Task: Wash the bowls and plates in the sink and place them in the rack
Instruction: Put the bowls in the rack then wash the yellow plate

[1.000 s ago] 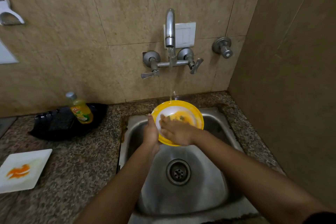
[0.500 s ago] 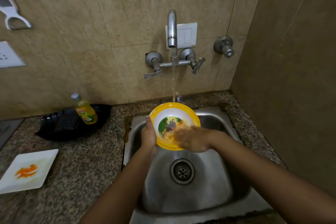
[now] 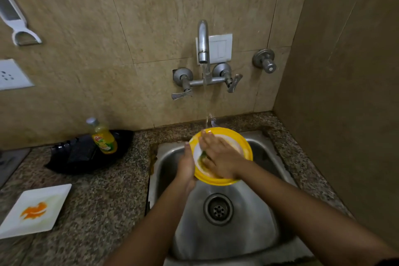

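Observation:
A yellow-rimmed bowl (image 3: 245, 144) with a white inside is held tilted over the steel sink (image 3: 237, 244), under the running tap (image 3: 203, 39). My left hand (image 3: 186, 166) grips the bowl's left rim. My right hand (image 3: 220, 157) lies flat inside the bowl, fingers spread toward its upper left edge, covering most of the picture at the bottom. Water falls from the spout onto the bowl's far rim. A white square plate (image 3: 34, 211) with an orange smear lies on the counter at the left.
A yellow dish-soap bottle (image 3: 103, 136) stands in a black tray (image 3: 71, 157) behind the sink's left side. The granite counter (image 3: 97, 211) surrounds the sink. A wall closes in on the right. The sink drain (image 3: 218, 209) is uncovered.
My right hand slid from the bowl's lower right up across its inside to the upper left, covering the picture. The bowl stayed under the water in my left hand.

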